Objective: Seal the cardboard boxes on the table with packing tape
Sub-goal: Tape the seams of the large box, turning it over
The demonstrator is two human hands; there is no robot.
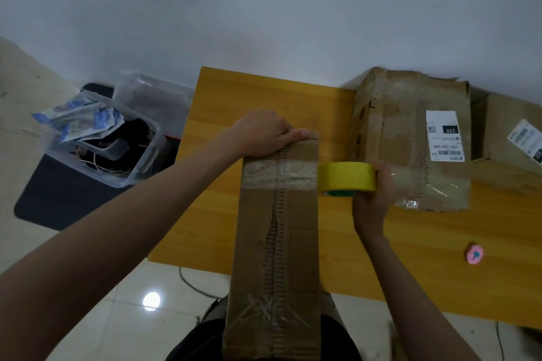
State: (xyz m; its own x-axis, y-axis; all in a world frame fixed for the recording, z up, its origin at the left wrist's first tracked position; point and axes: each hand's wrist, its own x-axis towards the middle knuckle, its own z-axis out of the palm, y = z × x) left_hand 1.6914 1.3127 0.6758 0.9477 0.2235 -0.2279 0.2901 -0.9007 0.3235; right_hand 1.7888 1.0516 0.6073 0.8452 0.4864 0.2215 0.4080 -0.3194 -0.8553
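long box point(278, 243) lying at 6 o'clock w/ one tape band crossing its far end; torn centre seam showing bare, so most sealing is remaining. two more boxes point(410, 138) waiting at 2 o'clock, prob. unsealed. left hand point(264, 135) pressing box's far edge, fingers straight. right hand point(375, 193) gripping yellow tape roll point(347, 177) beside box.

Home packing corner, tiled floor point(123, 313), storage bin point(137, 152)
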